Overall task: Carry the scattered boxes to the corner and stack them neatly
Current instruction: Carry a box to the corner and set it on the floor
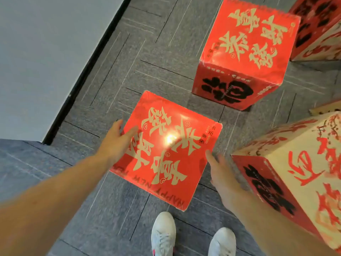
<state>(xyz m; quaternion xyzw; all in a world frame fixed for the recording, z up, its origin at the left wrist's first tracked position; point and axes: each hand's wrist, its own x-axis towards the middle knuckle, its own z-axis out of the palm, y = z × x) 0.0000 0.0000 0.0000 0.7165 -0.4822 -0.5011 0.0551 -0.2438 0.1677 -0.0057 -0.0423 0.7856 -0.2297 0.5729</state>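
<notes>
A red box (166, 148) with gold characters on its top stands on the grey carpet right in front of my feet. My left hand (116, 141) lies against its left edge, fingers spread over the top. My right hand (221, 172) is open beside its right edge, fingertips close to the corner; contact is unclear. Neither hand has a closed grip on the box. A second red box (245, 52) stands farther away to the right. A cream and red box (299, 178) stands close at my right, next to my right forearm.
A grey wall (46, 52) with a black skirting strip runs along the left. Another red box (321, 28) sits at the top right corner, partly cut off. My white shoes (164, 235) stand just behind the near box. Carpet lies between the boxes.
</notes>
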